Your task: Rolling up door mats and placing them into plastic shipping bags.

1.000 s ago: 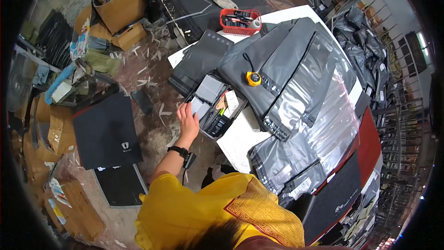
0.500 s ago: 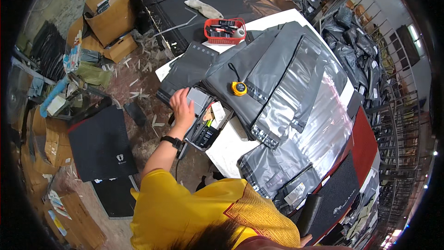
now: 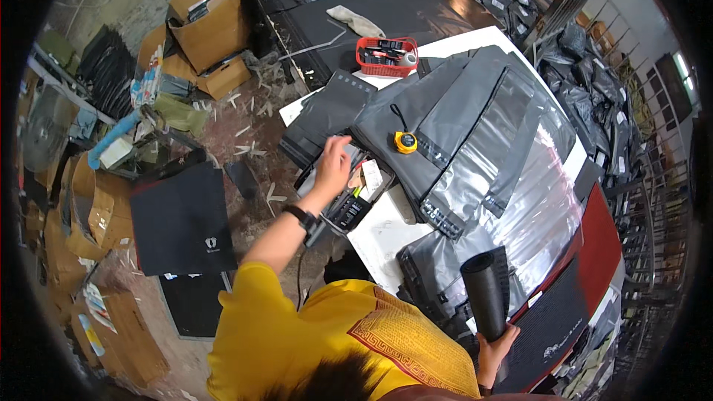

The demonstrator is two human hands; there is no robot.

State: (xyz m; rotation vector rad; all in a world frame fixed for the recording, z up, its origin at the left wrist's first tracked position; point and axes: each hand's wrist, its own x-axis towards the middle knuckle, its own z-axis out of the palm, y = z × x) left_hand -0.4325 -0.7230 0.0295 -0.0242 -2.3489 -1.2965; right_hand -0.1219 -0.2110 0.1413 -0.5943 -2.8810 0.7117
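My left hand [image 3: 333,165] hovers over a grey open-topped box [image 3: 316,178] at the left edge of the table, its fingers apart and slightly bent. Beneath it the box is partly hidden, so I cannot tell whether the fingertips touch it. Black items, a white label card [image 3: 371,176] and something yellow-green lie in the box. My right hand [image 3: 497,350] is wrapped round the lower end of a rolled black mat [image 3: 483,293], which stands upright near the table's front right. A yellow tape measure [image 3: 405,142] rests on the grey plastic bags [image 3: 453,96].
A red basket [image 3: 387,57] with small items stands at the back of the table. Black and red mats [image 3: 553,319] lie at the right. Cardboard boxes [image 3: 208,22] and a black mat [image 3: 182,219] are on the left. Scraps litter the floor.
My right hand has lifted the rolled mat from the lower edge well into view. My left hand has shifted a little right over the box. The whole view has swung slightly left.
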